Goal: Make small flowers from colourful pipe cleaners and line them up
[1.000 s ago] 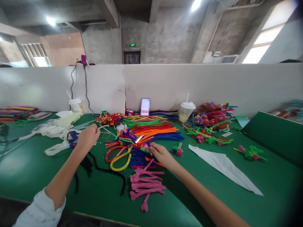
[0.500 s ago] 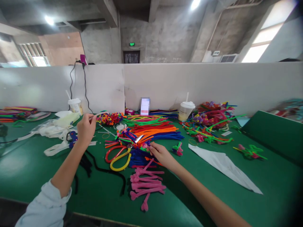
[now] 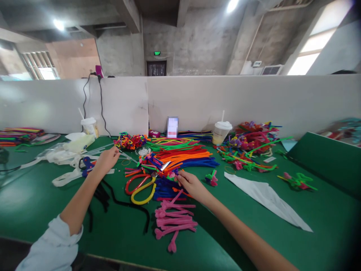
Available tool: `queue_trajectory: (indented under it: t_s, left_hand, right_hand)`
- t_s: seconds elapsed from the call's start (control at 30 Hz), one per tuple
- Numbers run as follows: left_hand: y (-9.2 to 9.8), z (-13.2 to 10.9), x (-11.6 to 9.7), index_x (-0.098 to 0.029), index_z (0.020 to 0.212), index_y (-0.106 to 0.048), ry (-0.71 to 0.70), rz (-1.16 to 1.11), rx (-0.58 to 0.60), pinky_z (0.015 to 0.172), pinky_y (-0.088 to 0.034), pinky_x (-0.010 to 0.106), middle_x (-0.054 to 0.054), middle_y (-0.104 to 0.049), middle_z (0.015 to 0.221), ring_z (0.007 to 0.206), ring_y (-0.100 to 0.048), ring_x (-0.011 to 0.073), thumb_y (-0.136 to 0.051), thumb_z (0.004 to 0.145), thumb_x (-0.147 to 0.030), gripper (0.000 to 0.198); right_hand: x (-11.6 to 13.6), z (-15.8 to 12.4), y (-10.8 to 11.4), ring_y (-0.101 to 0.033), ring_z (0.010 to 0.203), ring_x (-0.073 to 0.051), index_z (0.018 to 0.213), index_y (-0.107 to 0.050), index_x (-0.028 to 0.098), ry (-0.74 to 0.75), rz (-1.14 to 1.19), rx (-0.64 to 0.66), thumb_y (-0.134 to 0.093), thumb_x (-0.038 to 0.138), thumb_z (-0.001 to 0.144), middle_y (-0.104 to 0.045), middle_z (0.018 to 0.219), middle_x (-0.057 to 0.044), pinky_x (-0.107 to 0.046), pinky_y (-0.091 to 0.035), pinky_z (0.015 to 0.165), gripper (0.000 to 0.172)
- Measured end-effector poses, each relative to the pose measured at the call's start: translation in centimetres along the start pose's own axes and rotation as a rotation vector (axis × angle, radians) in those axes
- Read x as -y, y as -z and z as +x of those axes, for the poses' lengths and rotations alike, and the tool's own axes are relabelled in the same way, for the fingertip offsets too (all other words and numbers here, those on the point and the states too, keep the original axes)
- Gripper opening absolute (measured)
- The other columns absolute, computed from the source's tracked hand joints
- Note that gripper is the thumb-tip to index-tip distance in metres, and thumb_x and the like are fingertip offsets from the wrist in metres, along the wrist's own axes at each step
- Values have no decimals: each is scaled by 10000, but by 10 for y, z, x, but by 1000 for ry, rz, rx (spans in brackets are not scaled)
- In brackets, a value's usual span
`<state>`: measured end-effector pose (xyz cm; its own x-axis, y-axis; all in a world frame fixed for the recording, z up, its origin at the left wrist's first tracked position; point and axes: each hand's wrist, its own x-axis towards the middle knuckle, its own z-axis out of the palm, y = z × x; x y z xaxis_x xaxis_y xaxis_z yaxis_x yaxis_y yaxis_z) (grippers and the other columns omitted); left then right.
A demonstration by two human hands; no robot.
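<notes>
1 crowded bench [image 3: 121, 233], and the left hand [image 3: 106, 161] has just come down

The bench is green and backed by a pale divider [image 3: 183, 98], with a tangled heap of coloured stems [image 3: 251, 139] towards its far right. A white sheet [image 3: 262, 195] lies to the right of the right hand [image 3: 193, 185]. In the middle run fuzzy stems in bands of colour, the orange stems [image 3: 183, 162] the plainest, and nearer the front edge lies a group of pink pieces [image 3: 176, 222]. 1 pair of scissors [image 3: 154, 180], with a red and a yellow handle, rests left of the right hand, its blades pointing away from the person

The change is in the left hand: 0.5 s ago it was raised and further left, and now it sits lower, about where it was 1 s ago. Its fingertips are drawn together near some translucent sticks [image 3: 128, 156]; whether they pinch anything, I cannot tell. A blue tool [image 3: 88, 163] shows beside its wrist

The right hand has stayed put, its fingers apparently pinching a small pink-and-green piece [image 3: 172, 175] just beside the scissors. I take this to mean that the left hand does the moving part of the work while the right steadies the piece, which looks no different for it
</notes>
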<state>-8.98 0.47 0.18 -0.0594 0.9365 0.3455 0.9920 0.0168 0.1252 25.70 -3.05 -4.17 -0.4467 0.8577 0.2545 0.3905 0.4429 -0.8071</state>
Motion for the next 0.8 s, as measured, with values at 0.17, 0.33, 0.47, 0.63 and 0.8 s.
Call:
queue_trajectory:
  t_s: [0.17, 0.33, 0.47, 0.63, 0.8]
  left_hand:
    - [-4, 4, -7, -172, 887, -540, -44, 11, 9, 673, -426, 266, 76, -671, 842, 806, -623, 219, -383, 796, -308, 226]
    - [-3, 6, -13, -168, 878, -546, -67, 33, 15, 678, -423, 268, 75, -667, 825, 793, -621, 217, -374, 796, -290, 226]
    - [-2, 6, -16, -166, 850, -559, -52, 91, 72, 662, -423, 273, 82, -659, 803, 781, -619, 224, -368, 792, -276, 227]
    - [1, 8, -21, -166, 896, -575, -49, 143, 114, 664, -429, 273, 91, -663, 828, 791, -620, 228, -372, 784, -265, 252]
    - [4, 9, -19, -190, 812, -633, -74, 156, 139, 691, -433, 280, 84, -674, 829, 801, -619, 230, -356, 772, -249, 287]
  right_hand:
    - [1, 0, 0, -450, 561, -125, 700, -491, 173, -7, -4, 3, -315, 252, 833, -457, 584, 12, -243, -355, 568, 234]
    - [0, 0, 0, -455, 558, -121, 690, -490, 178, -9, 8, 0, -323, 244, 830, -458, 576, 17, -237, -360, 565, 227]
    - [-1, 0, 0, -456, 553, -116, 685, -491, 181, 1, 8, -5, -330, 240, 832, -463, 571, 19, -232, -364, 561, 226]
    - [0, 0, -1, -454, 548, -112, 698, -504, 179, 3, 3, 3, -326, 236, 835, -465, 572, 19, -230, -367, 551, 231]
    - [0, 0, 0, -454, 544, -109, 691, -498, 180, 10, 5, -7, -335, 235, 836, -468, 567, 21, -227, -367, 543, 225]
